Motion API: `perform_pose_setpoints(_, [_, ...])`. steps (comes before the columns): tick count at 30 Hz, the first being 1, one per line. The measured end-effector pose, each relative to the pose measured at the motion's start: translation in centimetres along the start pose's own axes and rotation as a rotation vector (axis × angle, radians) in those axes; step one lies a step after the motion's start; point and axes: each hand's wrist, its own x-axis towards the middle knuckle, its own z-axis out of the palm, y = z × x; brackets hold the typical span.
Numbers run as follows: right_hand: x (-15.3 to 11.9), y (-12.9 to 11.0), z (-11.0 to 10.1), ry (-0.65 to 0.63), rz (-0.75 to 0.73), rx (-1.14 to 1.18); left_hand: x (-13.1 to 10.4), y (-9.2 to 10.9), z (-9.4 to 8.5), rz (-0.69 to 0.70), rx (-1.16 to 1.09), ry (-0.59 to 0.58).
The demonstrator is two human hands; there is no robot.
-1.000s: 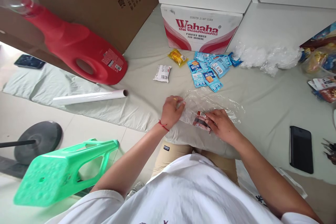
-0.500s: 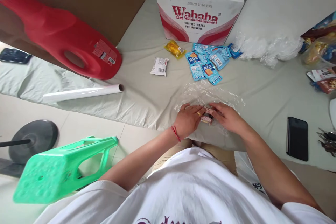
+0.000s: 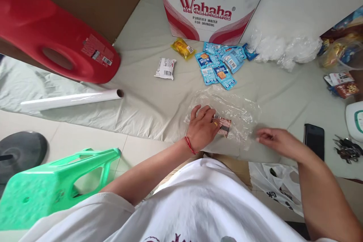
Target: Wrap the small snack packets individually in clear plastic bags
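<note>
Left hand [image 3: 202, 130]: one, back uppermost, fingers [image 3: 200, 112] bent and parted, tips pointing forward and inward. Left wrist [image 3: 185, 147]: nearly in line with the forearm. Left forearm [image 3: 150, 172]: bare, slanting up from lower left.

Right hand [image 3: 275, 140]: one, well apart from the left, slightly blurred; fingers [image 3: 263, 134] bunched and curled, aimed inward; exact closure unclear. Right wrist [image 3: 301, 154]: bent inward. Right forearm [image 3: 320, 185]: bare, rising from lower right.

Worn on the head, facing forward and down.
Looks over the white shirt [image 3: 181, 204] at the left hand [image 3: 202, 129], right hand [image 3: 276, 140] and pale cloth [image 3: 138, 70], near enough to read the Wahaha carton [image 3: 208, 24]; takes in tiled floor [image 3: 87, 133] at lower left.
</note>
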Motion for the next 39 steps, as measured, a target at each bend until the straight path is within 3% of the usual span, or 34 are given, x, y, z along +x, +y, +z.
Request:
perform_pose_setpoints(3, [3.8, -1.4, -2.5, 0.284, -0.094, -0.228, 0.3, 0.6, -0.1, 0.008, 0.047, 0.013])
perform_pose_setpoints(5, [7.4, -3.5, -2.8, 0.346, -0.228, -0.318, 0.4, 1.0, -0.3, 0.012, 0.071, -0.03])
perform_pose_setpoints(8, [12.7, -6.8, -1.3, 0.315, -0.319, -0.396, 0.6, 1.2, -0.5, 0.033, 0.093, -0.141])
perform_pose_setpoints(11, [16.1, -9.0, 0.1, 0.226, -0.196, -0.433, 1.0, 1.4, -0.8, 0.044, 0.092, -0.263])
perform_pose_setpoints(13, [17.0, -9.7, 0.1, 0.144, -0.154, -0.403, 1.4, 1.7, -1.1, 0.021, 0.085, -0.36])
perform_pose_setpoints(17, [15.5, -11.2, -1.7, 0.078, -0.286, -0.287, 2.1, 2.5, -2.1, -0.059, 0.087, -0.531])
perform_pose_setpoints(21, [10.6, -13.3, -2.1, 0.02, -0.461, -0.19, 2.5, 3.2, -3.0, -0.085, 0.108, -0.604])
perform_pose_setpoints(26, [4.8, -13.7, 2.6, -0.058, -0.736, -0.191, 2.3, 2.8, -2.9, -0.12, 0.056, -0.623])
perform_pose_setpoints(29, [3.3, -12.0, 6.3, 0.047, -0.749, -0.285, 2.0, 1.6, -2.3, -0.2, -0.035, -0.62])
perform_pose_setpoints(32, [2.8, -10.4, 9.1, 0.227, -0.707, -0.456, 1.4, -0.4, -2.0, -0.272, -0.345, -0.596])
perform_pose_setpoints(36, [2.6, -10.0, 10.9, 0.34, -0.659, -0.689, 0.6, -3.5, -2.3, -0.455, -1.09, -0.6])
perform_pose_setpoints(39, [2.5, -10.6, 11.3, 0.353, -0.64, -0.789, 0.4, -5.3, -3.0, -0.759, -1.311, -0.355])
